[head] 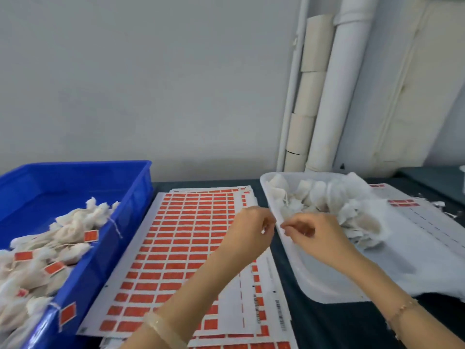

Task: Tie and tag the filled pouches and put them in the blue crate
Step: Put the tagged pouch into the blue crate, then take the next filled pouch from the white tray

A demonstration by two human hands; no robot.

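Pouches [327,197], white and untied, lie heaped at the far end of the tray [327,293], which sits toward the right side of the bench [327,323]. Tagged pouches [63,230] are piled in the crate [75,172] at the left edge, each with a red tag on a thin string; one tag hangs over the near wall.

Between crate and tray lie sheets of red tags [188,235], stacked and fanned a little. Another sheet [415,210] shows from under the tray at the right.

My left hand [251,233] is raised over the right edge of the sheets, and my right hand [312,233] over the left rim of the tray. The two are near each other, fingertips facing. On both, the fingers are curled with thumb and forefinger drawn together as in a pinch. A white speck shows at my left fingertips, but I cannot tell whether either hand holds anything.

A pale bangle [161,328] is on my left wrist and a thin chain [402,311] on my right.
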